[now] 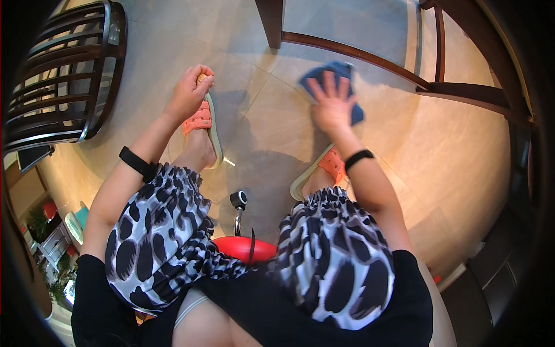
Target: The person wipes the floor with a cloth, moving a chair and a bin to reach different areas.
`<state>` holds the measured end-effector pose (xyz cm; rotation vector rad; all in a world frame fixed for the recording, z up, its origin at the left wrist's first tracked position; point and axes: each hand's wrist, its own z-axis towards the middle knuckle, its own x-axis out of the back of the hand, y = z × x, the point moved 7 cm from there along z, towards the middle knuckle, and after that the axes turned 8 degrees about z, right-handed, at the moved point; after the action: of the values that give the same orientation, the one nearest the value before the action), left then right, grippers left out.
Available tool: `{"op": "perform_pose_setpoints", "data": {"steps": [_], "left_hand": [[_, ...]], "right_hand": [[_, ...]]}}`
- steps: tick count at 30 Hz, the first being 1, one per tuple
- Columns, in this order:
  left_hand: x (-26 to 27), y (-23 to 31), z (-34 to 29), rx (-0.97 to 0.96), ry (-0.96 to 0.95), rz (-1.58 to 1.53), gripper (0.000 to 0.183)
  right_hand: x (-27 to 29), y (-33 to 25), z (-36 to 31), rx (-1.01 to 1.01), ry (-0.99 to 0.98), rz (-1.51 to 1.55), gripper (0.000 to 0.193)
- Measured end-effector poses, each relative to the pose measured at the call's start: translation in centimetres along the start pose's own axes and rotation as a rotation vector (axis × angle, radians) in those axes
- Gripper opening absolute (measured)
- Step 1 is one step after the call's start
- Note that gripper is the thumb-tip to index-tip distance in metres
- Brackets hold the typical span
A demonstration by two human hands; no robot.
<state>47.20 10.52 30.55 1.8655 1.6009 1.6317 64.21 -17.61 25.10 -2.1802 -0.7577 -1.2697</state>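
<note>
My right hand (334, 107) lies with spread fingers on a dark blue cloth (315, 76), pressing it against the tiled floor (254, 75). The hand and cloth are slightly blurred. My left hand (189, 91) is curled closed above the front of my left slipper (199, 120), an orange one with a pale sole. Something small and yellowish shows between its thumb and fingers, too little to name. My right slipper (331, 165), also orange, stands behind the right wrist. Both forearms reach forward past my knees.
Dark wooden furniture legs and a rail (358, 55) stand beyond the cloth, at the far right. A slatted dark chair back (63, 75) is at far left. Between my knees are a red rounded thing (245, 248) and a black-ended chrome piece (238, 200).
</note>
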Motion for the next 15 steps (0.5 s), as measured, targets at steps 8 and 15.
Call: {"op": "perform_pose_setpoints", "data": {"steps": [8, 15], "left_hand": [[-2.4, 0.4, 1.0, -0.019, -0.064, -0.091, 0.016], [-3.0, -0.3, 0.7, -0.008, -0.121, -0.095, 0.015]], "right_hand": [[0.5, 27.9, -9.4, -0.67, 0.195, 0.12, 0.066], [8.6, 5.5, -5.6, 0.03, 0.511, 0.107, 0.043]]}}
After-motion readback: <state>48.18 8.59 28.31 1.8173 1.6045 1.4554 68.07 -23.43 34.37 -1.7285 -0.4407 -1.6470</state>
